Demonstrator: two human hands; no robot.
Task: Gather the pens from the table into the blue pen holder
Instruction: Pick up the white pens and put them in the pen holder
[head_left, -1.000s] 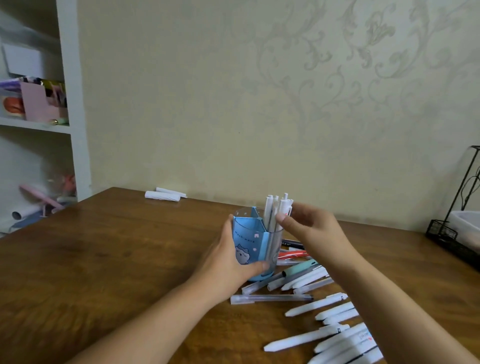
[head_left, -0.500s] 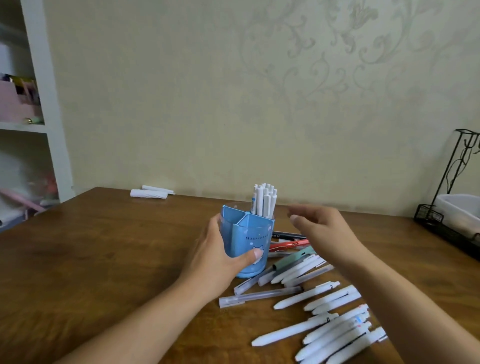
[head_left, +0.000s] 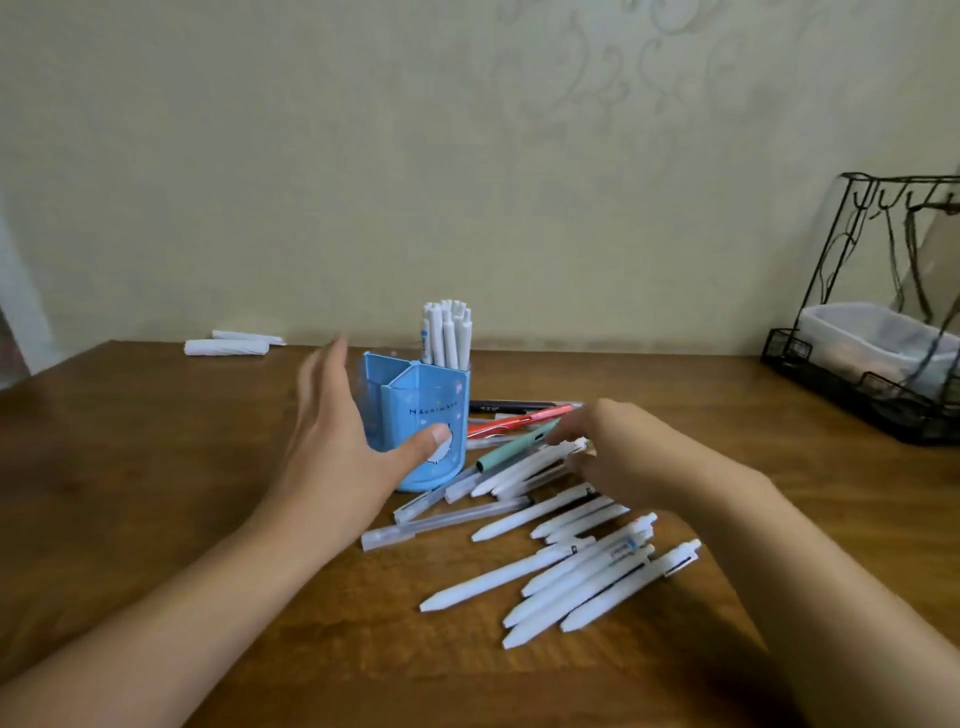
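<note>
The blue pen holder (head_left: 431, 402) stands upright mid-table with several white pens (head_left: 447, 332) sticking out of its back compartment. My left hand (head_left: 332, 447) is beside it on the left, fingers straight, with only the thumb touching its front. My right hand (head_left: 628, 460) is low over the pile to the holder's right, its blurred fingertips on white pens (head_left: 519, 475) near a green pen (head_left: 511, 448). A red pen (head_left: 519, 421) and a black pen (head_left: 506, 407) lie behind. Several more white pens (head_left: 571, 577) and two clear ones (head_left: 441, 522) lie nearer me.
A black wire rack (head_left: 852, 387) holding a white tub (head_left: 872, 338) stands at the table's right back corner. Rolled white papers (head_left: 226, 347) lie at the back left by the wall. The wooden table (head_left: 156, 467) runs left of the holder.
My left hand has loosened its grip on the holder, and its fingers are now straight. My right hand has dropped from the holder's top down onto the pen pile.
</note>
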